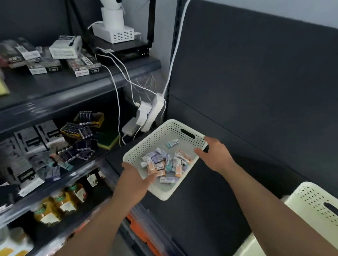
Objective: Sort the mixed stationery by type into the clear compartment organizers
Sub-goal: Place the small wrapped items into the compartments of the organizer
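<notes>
Basket (143, 146) is the thing to watch: white, perforated, long axis running away from the person and slanting right, handle slot at its far end. Left hand (135, 177) clasps its near short rim, fingers mostly hidden under the wall. Right hand (214, 153) curls over its far-right corner beside the slot. So it's held at opposite ends, left hand nearer the body. Inside the basket: loose heap of small packs (165, 163) in its near half, lying at all angles (orange, purple and teal ends), plus one lone pack (172, 143) toward its far end. Second cream basket (318, 208) sits to its near right, contents hidden. No clear organizer is in view, so my guess is carry first, sort after.
</notes>
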Demonstrator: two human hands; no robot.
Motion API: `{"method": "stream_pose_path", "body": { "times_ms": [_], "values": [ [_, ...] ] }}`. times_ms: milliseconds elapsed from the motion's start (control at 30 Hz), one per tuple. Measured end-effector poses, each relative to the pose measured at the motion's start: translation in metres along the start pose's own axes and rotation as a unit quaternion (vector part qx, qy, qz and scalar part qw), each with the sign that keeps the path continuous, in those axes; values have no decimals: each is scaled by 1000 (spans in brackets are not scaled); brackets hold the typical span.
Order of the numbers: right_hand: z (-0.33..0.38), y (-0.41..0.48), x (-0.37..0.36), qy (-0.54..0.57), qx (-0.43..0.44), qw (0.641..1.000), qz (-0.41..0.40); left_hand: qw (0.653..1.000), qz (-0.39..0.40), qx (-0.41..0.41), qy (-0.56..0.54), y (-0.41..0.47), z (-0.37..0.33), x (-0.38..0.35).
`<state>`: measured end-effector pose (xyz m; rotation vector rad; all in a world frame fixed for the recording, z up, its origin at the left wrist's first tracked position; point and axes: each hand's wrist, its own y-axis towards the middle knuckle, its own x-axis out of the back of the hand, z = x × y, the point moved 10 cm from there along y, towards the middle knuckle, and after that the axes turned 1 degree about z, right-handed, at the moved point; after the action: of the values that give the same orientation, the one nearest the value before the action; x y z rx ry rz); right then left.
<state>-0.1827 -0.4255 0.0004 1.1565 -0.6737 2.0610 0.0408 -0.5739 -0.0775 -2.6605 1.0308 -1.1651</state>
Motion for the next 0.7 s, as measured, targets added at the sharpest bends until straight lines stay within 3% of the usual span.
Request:
{"method": "stream_pose_path", "body": {
  "times_ms": [167,400,700],
  "values": [
    [-15,26,-17,-17,-28,999,11,996,4,5,-84,10,5,-7],
    [-38,47,-43,38,-48,997,44,999,-18,5,-40,27,12,14],
    [-43,11,-15,169,-81,981,-53,993,-53,-86,-61,18,-8,38]
  ]
}}
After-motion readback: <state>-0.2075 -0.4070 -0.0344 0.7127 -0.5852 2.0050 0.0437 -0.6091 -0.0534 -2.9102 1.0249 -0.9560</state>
